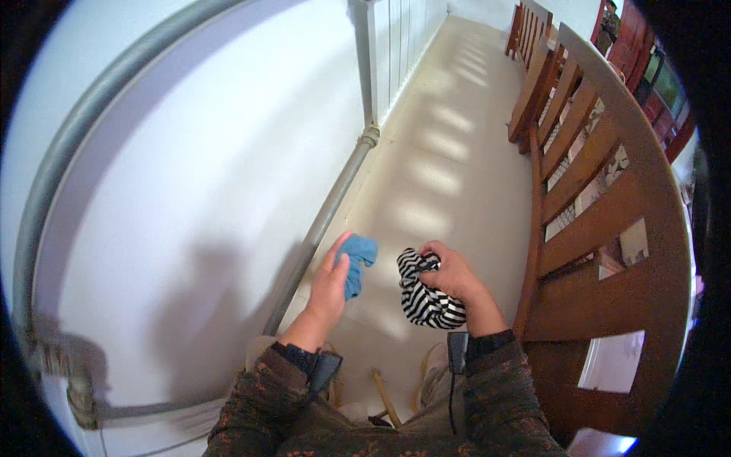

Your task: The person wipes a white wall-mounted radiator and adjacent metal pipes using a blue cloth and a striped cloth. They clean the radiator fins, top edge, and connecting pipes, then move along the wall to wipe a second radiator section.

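My left hand is closed around a bunched blue cloth, with the thumb lying across its near side. In my right hand is a bundled black-and-white striped cloth; thumb and fingers pinch its upper part while the rest hangs below the palm. A small dark piece shows in the striped folds near the thumb, too small to tell what it is. The two cloths are apart, both held in the air above the tiled floor.
On the left, a grey pipe runs along the base of a white wall. Brown wooden slatted furniture lines the right side. A wooden stick lies between my shoes. Another person is far off at upper right.
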`<state>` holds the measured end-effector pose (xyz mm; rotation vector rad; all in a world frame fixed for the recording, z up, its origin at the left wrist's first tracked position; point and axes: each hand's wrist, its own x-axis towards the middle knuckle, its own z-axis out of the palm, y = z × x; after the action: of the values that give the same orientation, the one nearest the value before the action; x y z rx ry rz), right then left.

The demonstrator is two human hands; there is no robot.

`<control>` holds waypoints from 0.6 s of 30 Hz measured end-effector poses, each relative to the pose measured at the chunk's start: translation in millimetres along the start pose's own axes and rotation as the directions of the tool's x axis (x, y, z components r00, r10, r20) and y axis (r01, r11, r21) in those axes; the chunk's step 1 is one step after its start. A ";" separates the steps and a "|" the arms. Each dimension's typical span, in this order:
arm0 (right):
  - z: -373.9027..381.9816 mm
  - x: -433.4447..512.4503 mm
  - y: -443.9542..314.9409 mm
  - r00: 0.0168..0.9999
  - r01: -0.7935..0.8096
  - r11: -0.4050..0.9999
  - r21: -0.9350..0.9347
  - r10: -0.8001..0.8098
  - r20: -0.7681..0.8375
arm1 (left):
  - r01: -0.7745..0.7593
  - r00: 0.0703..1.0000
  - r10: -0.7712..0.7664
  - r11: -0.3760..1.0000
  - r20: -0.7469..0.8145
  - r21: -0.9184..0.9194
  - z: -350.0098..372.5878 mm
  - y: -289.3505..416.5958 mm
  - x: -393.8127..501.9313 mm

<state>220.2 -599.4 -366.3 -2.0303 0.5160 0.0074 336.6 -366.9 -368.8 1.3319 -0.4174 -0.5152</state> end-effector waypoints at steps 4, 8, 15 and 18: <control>2.8 3.3 8.3 0.999 0.032 0.999 0.029 -0.033 0.017 | 0.118 0.989 -0.148 0.705 0.018 -0.700 -7.9 30.0 12.7; -0.7 3.2 17.2 0.996 0.092 0.971 0.220 -0.088 -0.025 | 0.015 1.000 0.007 0.604 0.024 -0.797 -7.7 74.9 3.7; -4.4 -9.7 -7.5 0.990 0.123 0.901 0.416 -0.080 -0.120 | -0.114 0.992 0.116 0.710 -0.044 -0.695 -21.4 109.8 -31.4; -7.9 -13.4 -11.0 0.983 0.137 0.935 0.328 -0.089 -0.159 | -0.028 0.981 0.163 0.658 0.105 -0.753 -20.6 75.4 -41.6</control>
<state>210.3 -596.8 -350.3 -1.7255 0.4530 -0.2804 322.9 -314.7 -298.6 0.4500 -0.3463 -0.6212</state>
